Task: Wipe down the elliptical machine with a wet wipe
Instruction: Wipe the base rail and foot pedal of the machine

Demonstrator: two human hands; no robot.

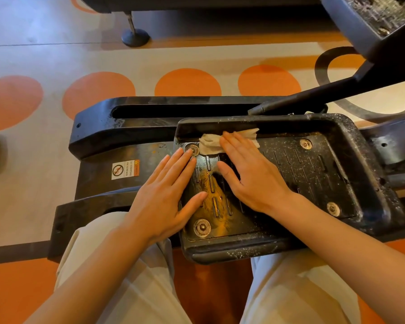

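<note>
**Foot pedal being wiped**

The elliptical machine (131, 136) fills the view; its foot pedal (313, 164) is mid-wipe, speckled dust remaining rightward, so the next stroke should probably sweep there. The right hand (250, 174) presses the wet wipe (212, 142) flat-fingered against the far rim; the left hand (166, 197) rests spread, bracing.

floor (45, 54): pale, with a row of orange dots (188, 82) running across it just beyond the machine
ring (323, 73): dark grey, painted on the floor at the right edge
second machine (197, 2): dark base along the top edge, standing on a round levelling foot (135, 37)
trousers (136, 277): beige, at the bottom edge
near floor (14, 295): orange
</note>
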